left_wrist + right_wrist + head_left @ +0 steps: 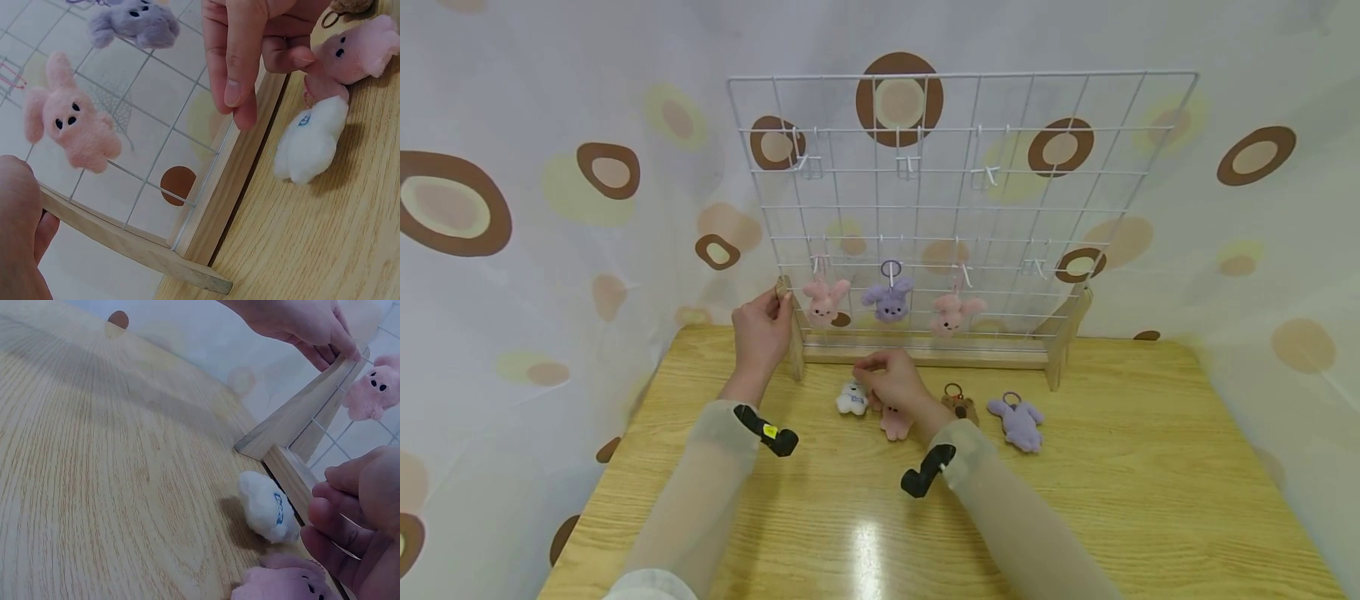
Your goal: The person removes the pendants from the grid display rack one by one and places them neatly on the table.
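Note:
My left hand (762, 332) grips the top of the left wooden upright (300, 412) of a white wire grid rack (925, 207). My right hand (895, 385) is over the table just in front of the rack's base, fingers loosely bent, with nothing seen between them. Beside its fingertips lies a white plush keychain (265, 506) with blue marking. A pink plush keychain (361, 50) lies under the right hand, partly hidden in the head view. On the rack's lower hooks hang a pink plush bunny (824, 303), a purple plush bunny (889, 302) and another pink bunny (953, 317).
Right of the right hand lie a brown plush bear keychain (960, 407) and a purple plush keychain (1020, 425). Bare hooks sit on the upper grid, and one more hook (1034, 267) is at lower right. The wooden table (1135, 467) meets patterned curtains behind.

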Tool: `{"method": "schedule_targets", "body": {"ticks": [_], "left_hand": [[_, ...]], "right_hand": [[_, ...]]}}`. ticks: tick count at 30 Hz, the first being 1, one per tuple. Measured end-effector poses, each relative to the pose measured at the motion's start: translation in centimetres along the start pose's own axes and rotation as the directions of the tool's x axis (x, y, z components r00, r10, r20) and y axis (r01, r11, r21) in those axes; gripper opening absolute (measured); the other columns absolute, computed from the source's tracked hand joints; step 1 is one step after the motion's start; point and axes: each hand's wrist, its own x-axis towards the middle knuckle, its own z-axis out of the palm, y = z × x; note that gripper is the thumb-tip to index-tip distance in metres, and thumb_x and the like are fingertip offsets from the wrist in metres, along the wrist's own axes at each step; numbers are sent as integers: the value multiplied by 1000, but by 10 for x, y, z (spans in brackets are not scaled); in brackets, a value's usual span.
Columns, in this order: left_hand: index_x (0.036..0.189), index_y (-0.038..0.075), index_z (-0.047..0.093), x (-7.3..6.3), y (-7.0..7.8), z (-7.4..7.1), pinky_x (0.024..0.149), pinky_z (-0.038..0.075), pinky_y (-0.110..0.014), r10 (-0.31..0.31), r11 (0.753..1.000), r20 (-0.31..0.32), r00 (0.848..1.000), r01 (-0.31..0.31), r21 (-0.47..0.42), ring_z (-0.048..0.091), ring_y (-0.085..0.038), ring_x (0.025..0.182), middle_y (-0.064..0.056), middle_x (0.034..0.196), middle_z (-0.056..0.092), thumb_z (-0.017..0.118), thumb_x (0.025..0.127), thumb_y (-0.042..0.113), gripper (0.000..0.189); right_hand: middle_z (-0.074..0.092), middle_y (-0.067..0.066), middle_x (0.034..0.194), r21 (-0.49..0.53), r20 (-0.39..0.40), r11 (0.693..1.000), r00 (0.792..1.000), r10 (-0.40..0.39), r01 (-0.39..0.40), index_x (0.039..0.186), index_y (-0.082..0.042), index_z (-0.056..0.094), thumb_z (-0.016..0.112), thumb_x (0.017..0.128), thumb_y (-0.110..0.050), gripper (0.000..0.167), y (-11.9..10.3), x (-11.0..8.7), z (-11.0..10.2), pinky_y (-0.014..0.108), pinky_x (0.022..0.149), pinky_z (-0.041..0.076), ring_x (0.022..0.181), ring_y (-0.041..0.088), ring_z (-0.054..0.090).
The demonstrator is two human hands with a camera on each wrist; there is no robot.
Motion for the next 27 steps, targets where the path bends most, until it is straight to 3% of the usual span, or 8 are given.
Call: {"method": "schedule_targets", "body": {"ticks": [3, 6, 10, 14, 20, 27], "left_hand": [[120, -7, 76, -1, 1, 0, 82, 62, -44, -7, 1000, 2, 1000, 7, -1, 77, -32, 98, -23, 105, 77, 67, 106, 14, 27], [120, -7, 76, -1, 1, 1, 82, 62, -44, -16, 1000, 4, 1000, 16, -6, 77, -32, 99, -23, 106, 77, 67, 106, 15, 27], [119, -7, 76, -1, 2, 0, 82, 62, -45, -26, 1000, 4, 1000, 26, -9, 77, -32, 99, -24, 106, 77, 67, 106, 15, 27], [119, -8, 76, -1, 2, -1, 82, 62, -45, -27, 1000, 4, 1000, 27, -9, 77, -33, 99, -24, 106, 76, 67, 106, 15, 27], [115, -8, 77, 0, 1, -1, 81, 62, -45, -5, 1000, 2, 1000, 5, -1, 78, -33, 97, -24, 104, 77, 67, 106, 15, 26], [114, -8, 77, 0, 0, 0, 81, 62, -46, -2, 1000, 7, 1000, 2, 3, 78, -33, 96, -23, 103, 77, 67, 106, 14, 25]], "right_hand": [[71, 27, 103, 18, -4, 1000, 1000, -8, 8, 118, 9, 73, 69, 104, -8, 23, -2, -4, -3, 30, 50, 46, 49, 20, 52], [71, 23, 104, 33, -18, 999, 1000, -20, 21, 119, 9, 73, 70, 104, -9, 23, -3, -6, -8, 30, 50, 48, 50, 23, 57], [75, 11, 108, -44, -47, 996, 996, -76, 74, 116, 4, 77, 73, 102, -12, 22, -6, -11, -19, 30, 53, 52, 55, 22, 63], [77, 9, 111, -82, -52, 992, 993, -103, 99, 115, 3, 78, 74, 102, -14, 22, -9, -17, -33, 30, 59, 54, 62, 19, 61], [76, 13, 113, -95, -51, 988, 991, -123, 117, 119, 4, 76, 73, 102, -13, 24, -20, -29, -54, 41, 66, 60, 62, 27, 62], [75, 12, 117, -170, -86, 977, 985, -148, 132, 118, -1, 78, 74, 103, -18, 23, -35, -42, -77, 28, 59, 55, 59, 15, 64]]}}
